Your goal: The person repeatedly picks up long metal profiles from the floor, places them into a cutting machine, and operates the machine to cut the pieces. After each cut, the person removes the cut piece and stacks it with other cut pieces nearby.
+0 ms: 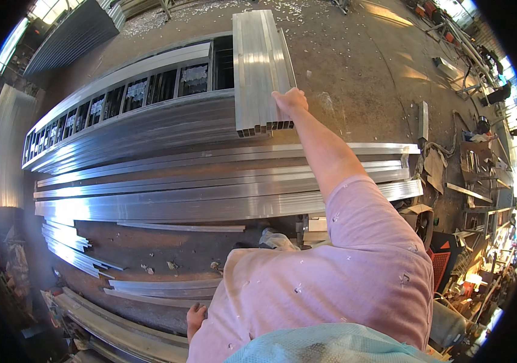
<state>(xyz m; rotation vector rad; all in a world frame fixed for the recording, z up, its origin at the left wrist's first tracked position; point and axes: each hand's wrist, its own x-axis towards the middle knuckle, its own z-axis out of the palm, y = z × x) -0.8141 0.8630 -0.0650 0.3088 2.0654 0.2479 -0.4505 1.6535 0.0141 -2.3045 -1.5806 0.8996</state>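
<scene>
My right arm reaches far forward, and my right hand (290,101) is closed on the right edge near the close end of a stack of silvery square metal tubes (255,72). These tubes lie side by side across the right end of a long metal frame (140,104), their hollow ends facing me. My left hand (196,317) hangs low beside my body with its fingers curled; I see nothing in it. Below the frame, several long metal profiles (210,178) run from left to right.
More metal strips (167,284) lie on the floor near my left hand. Corrugated sheets (74,36) lean at the far left. Tools, scraps and a red crate (442,266) crowd the right side. Shiny chips (204,11) are scattered over the far floor.
</scene>
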